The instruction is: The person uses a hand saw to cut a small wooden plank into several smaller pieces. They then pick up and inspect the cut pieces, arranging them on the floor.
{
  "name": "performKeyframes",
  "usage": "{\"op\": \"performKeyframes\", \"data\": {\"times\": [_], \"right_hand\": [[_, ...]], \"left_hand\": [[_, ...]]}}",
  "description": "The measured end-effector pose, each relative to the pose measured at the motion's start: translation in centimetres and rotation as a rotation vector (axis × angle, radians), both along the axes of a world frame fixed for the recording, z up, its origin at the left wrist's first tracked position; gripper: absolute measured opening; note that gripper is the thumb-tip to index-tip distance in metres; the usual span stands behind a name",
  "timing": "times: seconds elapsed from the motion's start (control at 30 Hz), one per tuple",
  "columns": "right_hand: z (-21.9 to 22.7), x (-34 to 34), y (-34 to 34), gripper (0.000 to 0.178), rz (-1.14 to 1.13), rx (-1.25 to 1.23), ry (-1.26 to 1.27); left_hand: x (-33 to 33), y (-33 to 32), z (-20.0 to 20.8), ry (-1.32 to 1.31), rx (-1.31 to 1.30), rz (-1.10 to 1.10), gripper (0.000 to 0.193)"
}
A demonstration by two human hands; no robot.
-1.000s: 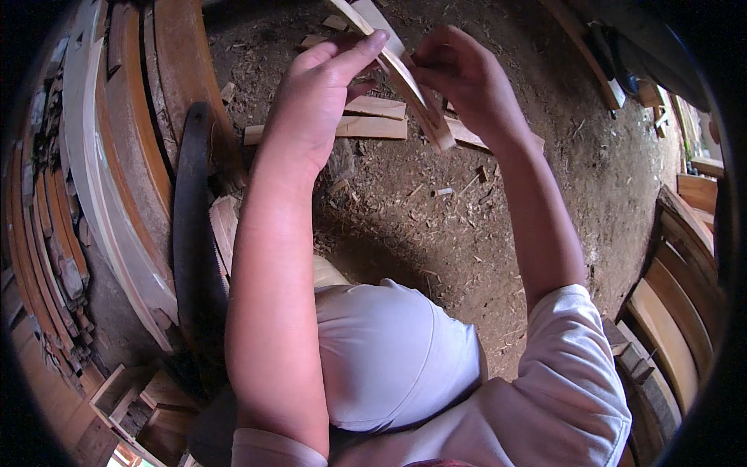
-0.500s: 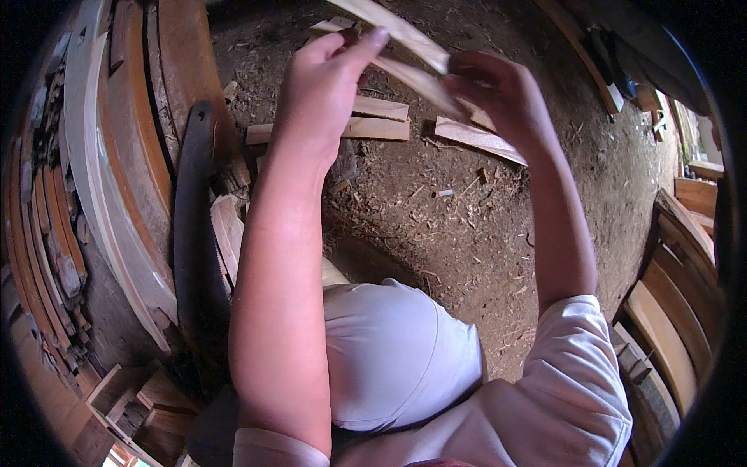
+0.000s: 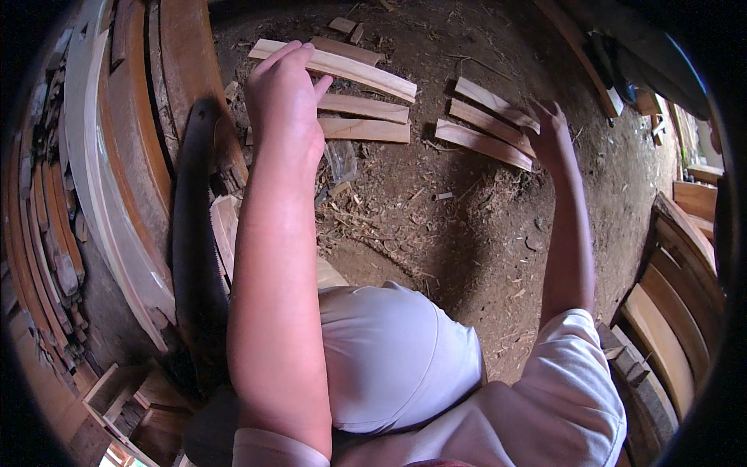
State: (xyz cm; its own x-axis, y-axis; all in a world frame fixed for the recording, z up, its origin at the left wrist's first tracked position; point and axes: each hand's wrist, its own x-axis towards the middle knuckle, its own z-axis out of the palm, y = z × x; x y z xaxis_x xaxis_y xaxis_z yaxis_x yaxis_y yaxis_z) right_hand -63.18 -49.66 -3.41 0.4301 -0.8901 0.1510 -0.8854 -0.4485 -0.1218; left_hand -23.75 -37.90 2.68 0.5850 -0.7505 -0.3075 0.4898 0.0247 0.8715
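My left hand [image 3: 284, 105] is at the upper left, its fingers over a pale wooden strip [image 3: 362, 76] and its thumb along the near edge. That strip lies on or just above the ground, beside other strips [image 3: 362, 107] in a loose row. At the upper right, my right hand [image 3: 554, 142] has its fingers apart and holds nothing. It is close to the right end of a wooden strip [image 3: 492, 101], the farthest of three lying side by side. Another strip [image 3: 482, 144] is the nearest of these.
A handsaw [image 3: 196, 210] stands at my left, against long boards [image 3: 128, 156]. More curved boards [image 3: 669, 311] are stacked at the right. Wood shavings litter the dirt floor [image 3: 436, 241]. A wooden box-like frame [image 3: 140, 397] is at the lower left.
My hands have moved apart from the strips they held together. One strip now lies in the right group, my right hand off it; my left hand has brought another down to the left group.
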Motion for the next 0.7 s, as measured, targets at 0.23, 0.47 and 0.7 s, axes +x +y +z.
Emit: {"op": "performKeyframes", "data": {"times": [0.23,0.47,0.7], "right_hand": [[0.4,13.8,0.3,0.038,0.205,0.252,-0.350],[-5.7,25.7,-1.5,0.049,0.513,-0.025,-0.378],[-9.9,28.6,-7.9,0.035,0.494,-0.262,-0.014]], "left_hand": [[2.0,0.2,-0.9,-0.012,-0.030,0.216,0.045],[3.4,0.8,0.8,-0.058,-0.021,0.512,0.044],[2.2,0.9,1.9,0.019,-0.044,0.459,0.046]]}}
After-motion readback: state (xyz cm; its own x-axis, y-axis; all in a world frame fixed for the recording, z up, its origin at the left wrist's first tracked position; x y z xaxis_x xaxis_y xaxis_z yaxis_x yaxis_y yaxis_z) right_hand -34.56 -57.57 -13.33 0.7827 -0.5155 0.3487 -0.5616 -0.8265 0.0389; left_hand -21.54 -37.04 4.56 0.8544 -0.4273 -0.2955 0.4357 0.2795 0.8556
